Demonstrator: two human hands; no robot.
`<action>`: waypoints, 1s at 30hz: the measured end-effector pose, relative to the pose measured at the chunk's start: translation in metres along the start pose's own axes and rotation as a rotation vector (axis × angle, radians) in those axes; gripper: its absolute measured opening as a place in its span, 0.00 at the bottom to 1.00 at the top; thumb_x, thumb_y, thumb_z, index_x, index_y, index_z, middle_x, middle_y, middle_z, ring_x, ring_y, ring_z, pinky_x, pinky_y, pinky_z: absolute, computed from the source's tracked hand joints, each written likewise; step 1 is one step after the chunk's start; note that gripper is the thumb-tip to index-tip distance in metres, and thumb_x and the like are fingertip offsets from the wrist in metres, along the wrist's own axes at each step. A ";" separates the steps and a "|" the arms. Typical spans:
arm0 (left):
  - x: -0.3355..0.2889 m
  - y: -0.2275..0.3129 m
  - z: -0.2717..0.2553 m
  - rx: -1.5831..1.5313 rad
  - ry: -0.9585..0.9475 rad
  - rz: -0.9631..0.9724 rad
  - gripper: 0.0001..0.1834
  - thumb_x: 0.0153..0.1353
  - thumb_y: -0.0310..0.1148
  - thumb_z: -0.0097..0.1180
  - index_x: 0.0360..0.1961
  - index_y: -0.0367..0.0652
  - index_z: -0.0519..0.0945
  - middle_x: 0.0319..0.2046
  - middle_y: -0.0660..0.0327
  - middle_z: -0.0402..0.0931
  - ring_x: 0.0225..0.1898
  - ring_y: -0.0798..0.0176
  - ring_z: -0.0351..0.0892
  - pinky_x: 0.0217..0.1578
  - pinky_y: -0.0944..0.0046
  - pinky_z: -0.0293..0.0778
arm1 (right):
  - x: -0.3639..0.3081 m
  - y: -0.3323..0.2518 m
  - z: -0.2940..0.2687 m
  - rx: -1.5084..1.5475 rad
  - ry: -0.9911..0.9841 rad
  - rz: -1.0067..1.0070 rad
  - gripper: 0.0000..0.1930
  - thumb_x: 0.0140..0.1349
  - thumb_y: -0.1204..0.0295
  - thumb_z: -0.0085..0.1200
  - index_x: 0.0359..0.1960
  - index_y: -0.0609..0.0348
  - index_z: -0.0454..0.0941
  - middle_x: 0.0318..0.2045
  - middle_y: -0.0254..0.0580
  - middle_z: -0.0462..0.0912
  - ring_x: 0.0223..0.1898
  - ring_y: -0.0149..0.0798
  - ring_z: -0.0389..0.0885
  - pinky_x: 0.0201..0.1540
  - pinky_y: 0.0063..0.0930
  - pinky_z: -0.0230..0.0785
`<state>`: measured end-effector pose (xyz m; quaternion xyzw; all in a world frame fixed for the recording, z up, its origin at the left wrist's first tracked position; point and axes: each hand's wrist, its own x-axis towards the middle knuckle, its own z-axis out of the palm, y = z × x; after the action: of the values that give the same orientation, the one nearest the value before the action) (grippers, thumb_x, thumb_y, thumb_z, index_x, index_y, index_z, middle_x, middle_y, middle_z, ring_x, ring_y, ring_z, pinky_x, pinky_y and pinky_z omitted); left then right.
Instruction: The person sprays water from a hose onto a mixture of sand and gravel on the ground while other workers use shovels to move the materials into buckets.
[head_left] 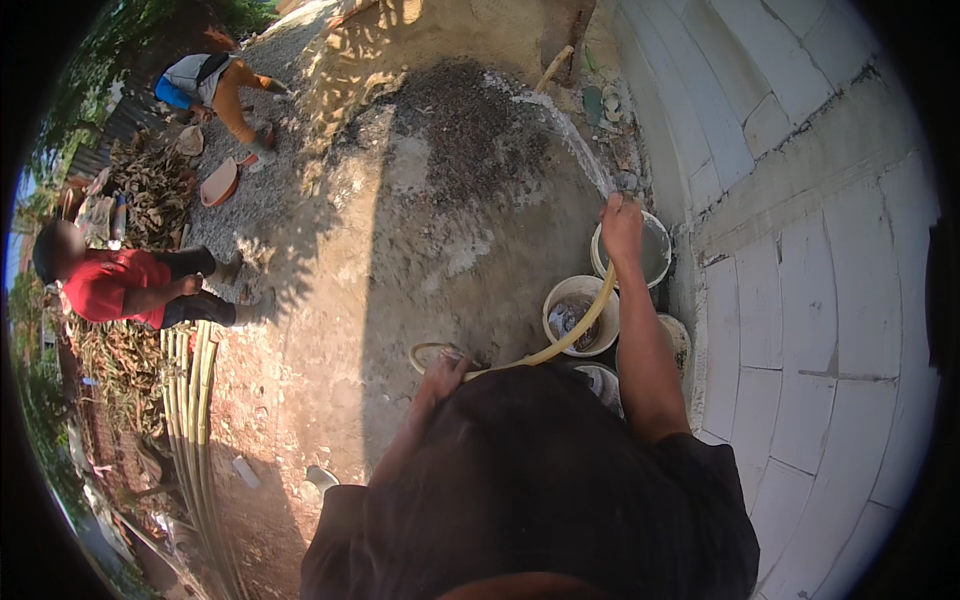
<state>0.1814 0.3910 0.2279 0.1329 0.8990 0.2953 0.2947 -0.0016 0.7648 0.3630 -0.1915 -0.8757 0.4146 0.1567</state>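
Note:
My right hand (621, 226) is raised and gripping the end of a yellowish hose (580, 330), and a jet of water (572, 140) sprays from it toward the dark wet patch on the sand and gravel heap (470, 130). My left hand (445, 372) grips the same hose lower down, where it loops near my body. Below my right arm stand several white buckets (580, 312), one with dark wet residue inside.
A white block wall (800, 250) runs along the right. A person in a red shirt (110, 283) crouches at the left, and another person (215, 85) bends over at the upper left near an orange basin (218, 183). Bamboo poles (195, 420) lie at lower left.

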 end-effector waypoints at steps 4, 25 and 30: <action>0.008 -0.001 0.000 0.093 -0.033 0.118 0.19 0.65 0.42 0.36 0.51 0.50 0.76 0.43 0.43 0.77 0.45 0.40 0.75 0.46 0.47 0.69 | 0.017 0.070 0.021 -0.071 0.148 -0.061 0.29 0.67 0.55 0.37 0.16 0.67 0.76 0.13 0.53 0.75 0.24 0.53 0.78 0.32 0.45 0.68; 0.143 0.062 0.088 0.126 -0.227 0.233 0.24 0.61 0.45 0.49 0.52 0.38 0.71 0.39 0.39 0.75 0.44 0.37 0.75 0.45 0.46 0.70 | -0.382 0.272 -0.038 0.365 -0.035 1.104 0.21 0.63 0.57 0.49 0.51 0.59 0.72 0.32 0.38 0.76 0.23 0.33 0.78 0.19 0.27 0.75; 0.213 0.158 0.135 0.031 -0.015 0.490 0.31 0.61 0.42 0.51 0.61 0.37 0.62 0.53 0.39 0.68 0.56 0.40 0.67 0.58 0.48 0.60 | -0.457 0.259 -0.120 0.369 0.253 1.341 0.20 0.63 0.57 0.49 0.49 0.59 0.73 0.31 0.37 0.75 0.24 0.32 0.78 0.20 0.29 0.74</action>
<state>0.1052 0.6650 0.1406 0.3537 0.8421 0.3432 0.2191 0.5049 0.7830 0.1792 -0.7067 -0.4594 0.5380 -0.0018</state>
